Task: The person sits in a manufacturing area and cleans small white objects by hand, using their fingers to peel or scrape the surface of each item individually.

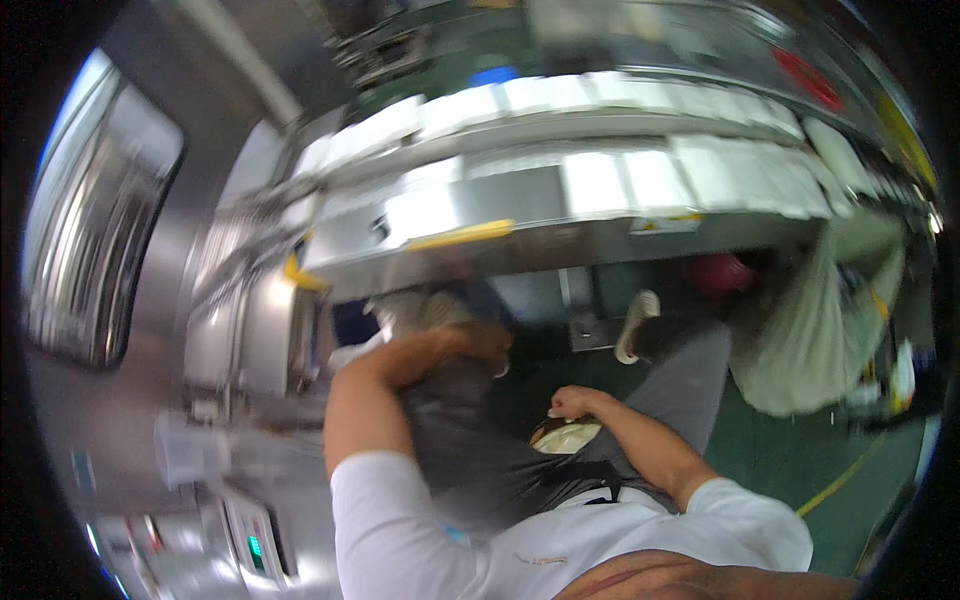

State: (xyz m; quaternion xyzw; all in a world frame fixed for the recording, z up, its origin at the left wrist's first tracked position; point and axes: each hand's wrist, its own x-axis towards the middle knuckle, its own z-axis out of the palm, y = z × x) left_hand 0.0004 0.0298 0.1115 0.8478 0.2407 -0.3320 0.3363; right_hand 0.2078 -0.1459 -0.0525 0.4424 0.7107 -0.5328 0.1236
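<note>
My left hand (488, 345) is over my left thigh, in front of the metal bench. It is smeared by motion and its fingers do not show clearly. My right hand (574, 402) is closed between my knees, with the fingers curled in. Just below it is a pale cream, rounded thing with a brown edge (566, 437). I cannot make out what this is, or whether the fingers grip it. Ahead of both hands runs the long metal bench (510, 205) bearing white folded cloths or packets (655, 182), blurred.
A large pale green bag (810, 330) hangs at the bench's right end. Under the bench is a dark red rounded thing (722, 272). At left stands a metal cabinet with a window (110, 220), and below it a device with a green lit display (255, 548). The floor (765, 455) is green.
</note>
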